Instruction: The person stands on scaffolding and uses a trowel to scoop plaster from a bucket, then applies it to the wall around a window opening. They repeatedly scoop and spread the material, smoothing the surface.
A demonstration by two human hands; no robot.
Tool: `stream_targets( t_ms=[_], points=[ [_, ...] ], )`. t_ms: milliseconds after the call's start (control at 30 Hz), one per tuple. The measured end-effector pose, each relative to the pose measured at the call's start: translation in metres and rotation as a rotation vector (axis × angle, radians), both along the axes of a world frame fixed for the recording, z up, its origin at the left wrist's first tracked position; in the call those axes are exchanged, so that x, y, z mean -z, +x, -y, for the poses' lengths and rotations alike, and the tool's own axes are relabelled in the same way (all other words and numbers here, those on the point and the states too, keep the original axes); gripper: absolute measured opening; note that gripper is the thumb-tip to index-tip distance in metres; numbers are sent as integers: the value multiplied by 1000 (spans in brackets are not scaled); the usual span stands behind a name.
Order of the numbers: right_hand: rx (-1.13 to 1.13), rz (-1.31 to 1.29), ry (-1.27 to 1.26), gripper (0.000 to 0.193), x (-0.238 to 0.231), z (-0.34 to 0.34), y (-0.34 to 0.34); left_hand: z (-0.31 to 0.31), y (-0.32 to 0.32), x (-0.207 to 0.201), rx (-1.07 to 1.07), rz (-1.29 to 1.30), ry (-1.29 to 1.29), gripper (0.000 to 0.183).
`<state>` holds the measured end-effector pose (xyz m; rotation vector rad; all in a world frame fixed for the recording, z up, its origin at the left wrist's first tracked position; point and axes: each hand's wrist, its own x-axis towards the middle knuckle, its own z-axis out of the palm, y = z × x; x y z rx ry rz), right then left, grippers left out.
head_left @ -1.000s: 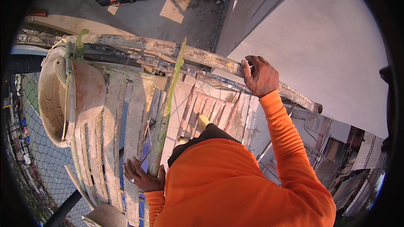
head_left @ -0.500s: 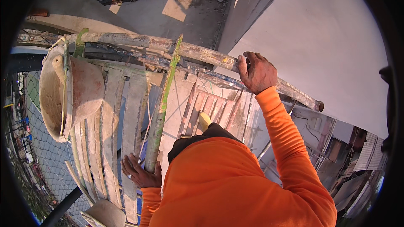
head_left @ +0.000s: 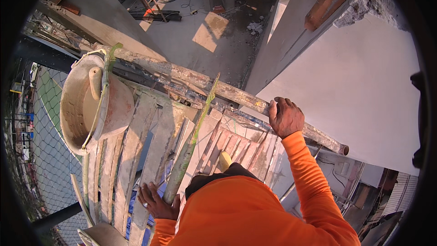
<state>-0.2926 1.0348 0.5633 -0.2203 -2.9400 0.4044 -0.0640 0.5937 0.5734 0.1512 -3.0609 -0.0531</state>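
Note:
My right hand (head_left: 287,117) is closed over a paint-spattered metal scaffold pipe (head_left: 191,76) that runs across in front of me. My left hand (head_left: 157,202) rests on a worn plank (head_left: 157,139), its fingers spread. The lower end of a green-painted scaffold tube (head_left: 187,159) lies between that hand's thumb and fingers. To the left, a mortar-caked bucket (head_left: 120,105) with a cord handle sits tilted on the planks. A wooden tool handle (head_left: 95,83) sticks up inside it. Beneath me, a yellow boot (head_left: 225,160) shows on a slatted step (head_left: 243,148).
A smooth plastered wall (head_left: 337,77) rises at the right, with broken concrete (head_left: 371,7) along its top. Netting (head_left: 50,141) hangs at the far left. Beyond the pipe lies a concrete floor (head_left: 175,41) with rubble (head_left: 256,28). A second container (head_left: 102,236) stands at the lower left.
My view has tilted upward, so the bucket, pipe and planks sit lower and farther right in the picture. Both hands keep their places on the pipe and plank.

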Motion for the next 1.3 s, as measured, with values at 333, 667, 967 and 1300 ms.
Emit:
stream_targets(
  t_ms=[333, 667, 967, 1300],
  points=[
    [-25, -3, 47, 37, 0, 3, -1, -2, -3, -7, -32, 12, 12, 104],
    [-25, 15, 42, 34, -1, 6, -3, -1, -6, -6, -42, 1, -25, 99],
    [-13, 12, 55, 34, -4, 10, -4, -2, -11, -9, -28, -30, -17, 96],
    [-27, 33, 75, 35, -3, 12, -7, 1, -14, -8, -37, -25, -46, 97]
  ],
)
